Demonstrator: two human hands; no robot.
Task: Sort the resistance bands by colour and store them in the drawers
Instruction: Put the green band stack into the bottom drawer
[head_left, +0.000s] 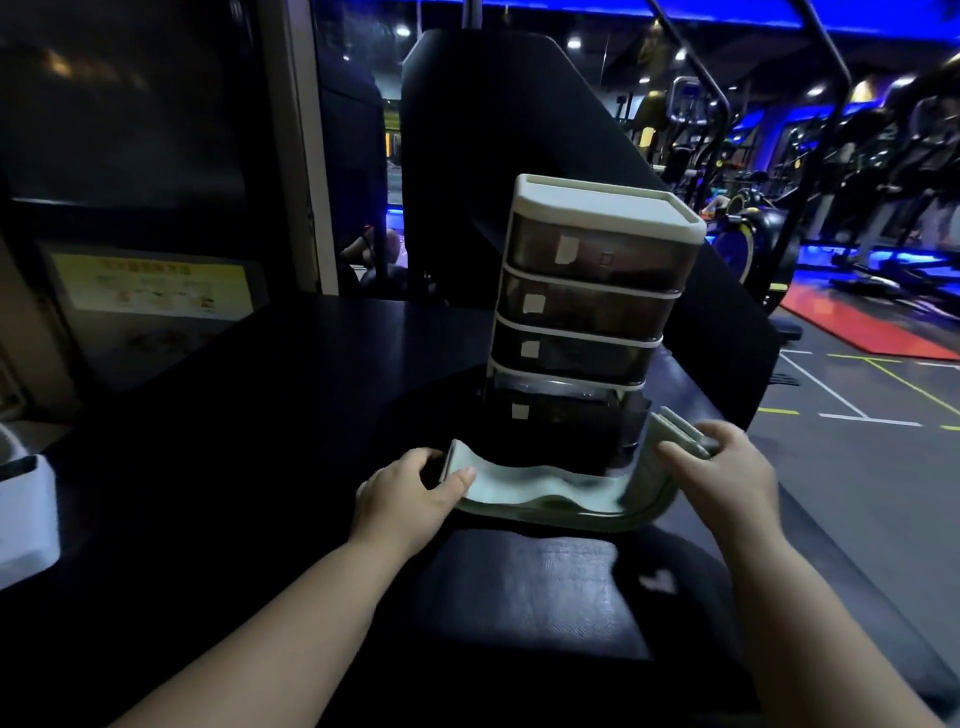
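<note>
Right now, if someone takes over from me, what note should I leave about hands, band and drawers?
Hands: left hand grips the left end of the green band; right hand grips its folded right end.
The band is held before the drawer unit, at the bottom drawer, which looks pulled out.
Done: unclear; the upper drawers are shut, contents too dark.
Left: lay the band in, shut the drawer.

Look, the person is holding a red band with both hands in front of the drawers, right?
Not red. The head view shows a pale green resistance band, held by the left hand and the right hand in front of the drawer unit.
</note>
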